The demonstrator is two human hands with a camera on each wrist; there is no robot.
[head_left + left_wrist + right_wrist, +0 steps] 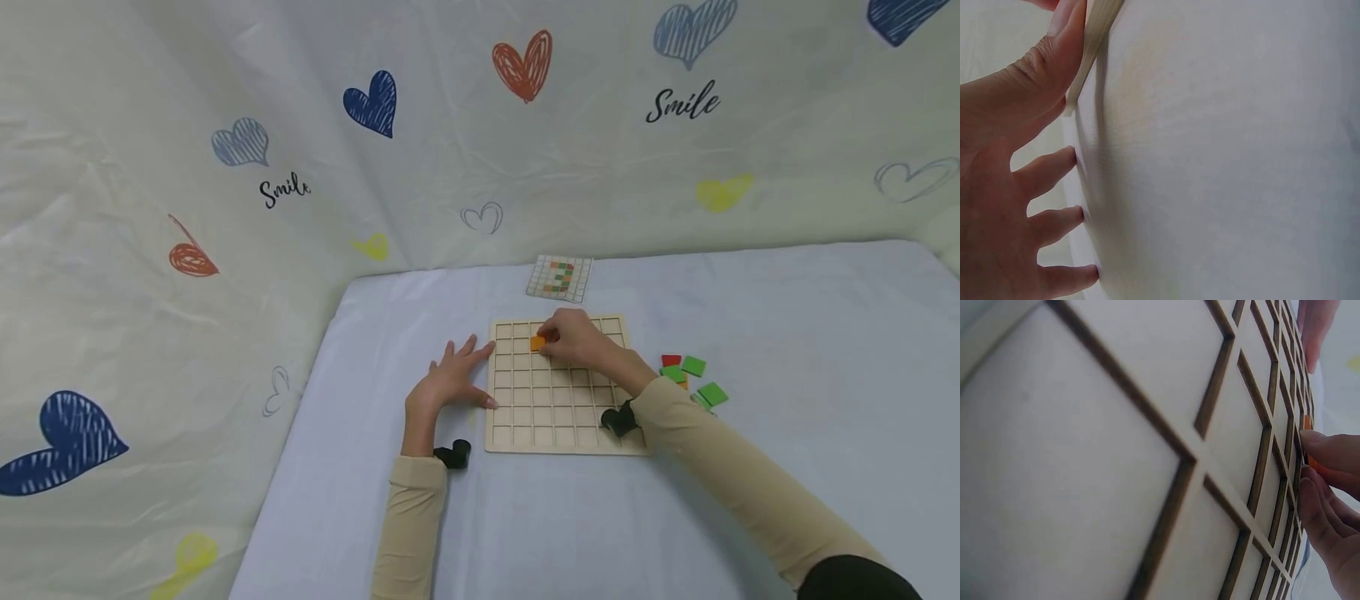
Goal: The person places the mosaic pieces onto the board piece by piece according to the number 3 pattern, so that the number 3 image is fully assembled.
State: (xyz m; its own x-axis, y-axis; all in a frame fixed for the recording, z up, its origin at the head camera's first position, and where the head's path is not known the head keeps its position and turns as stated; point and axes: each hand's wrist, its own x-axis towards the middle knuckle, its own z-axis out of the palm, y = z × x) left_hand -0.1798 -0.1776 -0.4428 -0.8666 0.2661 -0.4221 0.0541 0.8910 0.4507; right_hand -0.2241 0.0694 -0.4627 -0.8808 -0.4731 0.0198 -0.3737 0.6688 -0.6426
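Observation:
A wooden grid board (525, 417) lies on the white-covered table. My right hand (573, 337) is over its upper part, thumb and fingers pinching a small orange tile (537, 343) at a cell near the top. In the right wrist view, orange shows between the fingertips (1310, 440) and just beyond them, close against the grid. On the board's left side, my left hand (448, 379) has its fingers spread, with thumb and forefinger at the wooden edge. The left wrist view shows the thumb (1060, 50) against that edge and the other fingertips on the cloth.
Several loose tiles, green (712, 393), red (671, 360) and orange, lie right of the board near the right forearm. A pattern card (560, 278) with a coloured figure on a grid lies behind the board, by the heart-printed backdrop (420, 192).

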